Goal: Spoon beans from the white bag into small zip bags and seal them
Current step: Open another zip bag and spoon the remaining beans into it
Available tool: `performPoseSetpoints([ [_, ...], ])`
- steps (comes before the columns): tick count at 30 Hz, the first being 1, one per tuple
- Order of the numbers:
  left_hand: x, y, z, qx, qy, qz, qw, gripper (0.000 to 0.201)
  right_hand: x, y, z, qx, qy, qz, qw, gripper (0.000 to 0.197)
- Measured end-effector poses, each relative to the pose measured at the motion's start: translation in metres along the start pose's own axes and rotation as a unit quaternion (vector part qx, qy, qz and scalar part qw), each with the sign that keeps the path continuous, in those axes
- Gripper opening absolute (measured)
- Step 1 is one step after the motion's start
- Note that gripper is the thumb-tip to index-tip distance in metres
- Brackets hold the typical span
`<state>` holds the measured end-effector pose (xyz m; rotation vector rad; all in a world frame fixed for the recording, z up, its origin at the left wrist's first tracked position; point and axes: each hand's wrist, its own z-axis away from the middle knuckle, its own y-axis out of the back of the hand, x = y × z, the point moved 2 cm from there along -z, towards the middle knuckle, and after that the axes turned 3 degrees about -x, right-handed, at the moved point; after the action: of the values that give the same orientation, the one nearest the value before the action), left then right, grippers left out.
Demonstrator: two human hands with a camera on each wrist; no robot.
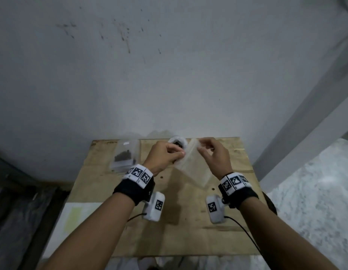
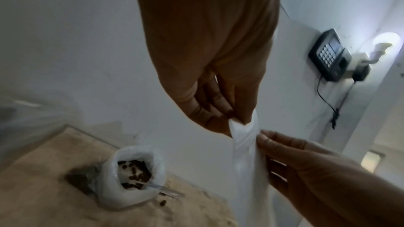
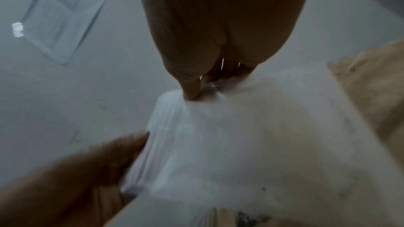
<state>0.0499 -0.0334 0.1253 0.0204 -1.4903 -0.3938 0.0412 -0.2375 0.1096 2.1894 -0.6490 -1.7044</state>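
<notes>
We hold an empty small zip bag [image 1: 190,162] in the air above the wooden table [image 1: 185,227], its mouth uppermost. Our left hand [image 1: 163,156] pinches one top corner between thumb and fingertips; our right hand [image 1: 212,154] pinches the rim opposite, other fingers loosely curled. We judge this as the opening step: the mouth is being parted, nothing spooned into it yet. Progress so far: one filled zip bag [image 1: 124,156] stands at the far left of the table, dark beans in its lower part; we cannot tell if it is sealed. The white bag [image 2: 131,177] sits at the far edge of the table, rolled open, beans visible inside, a clear plastic spoon [image 2: 161,188] resting in it. A stray bean [image 2: 163,202] lies beside it. The held bag is translucent, limp, creased near the pinches, hanging flat.
</notes>
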Motion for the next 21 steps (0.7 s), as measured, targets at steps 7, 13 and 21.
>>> performPoseSetpoints([
  [7, 0.011, -0.016, 0.014, 0.107, 0.019, 0.069, 0.992, 0.007, -0.028, -0.002, -0.002, -0.048, -0.038, -0.127, 0.990, 0.018],
  [13, 0.019, -0.013, 0.008, 0.112, 0.035, 0.100, 0.988, 0.012, -0.037, -0.010, -0.020, -0.058, -0.098, -0.175, 0.978, 0.018],
  [21, 0.017, 0.007, -0.014, 0.090, 0.033, 0.136, 0.986, 0.014, -0.053, -0.018, -0.045, -0.050, -0.117, -0.164, 0.978, 0.003],
])
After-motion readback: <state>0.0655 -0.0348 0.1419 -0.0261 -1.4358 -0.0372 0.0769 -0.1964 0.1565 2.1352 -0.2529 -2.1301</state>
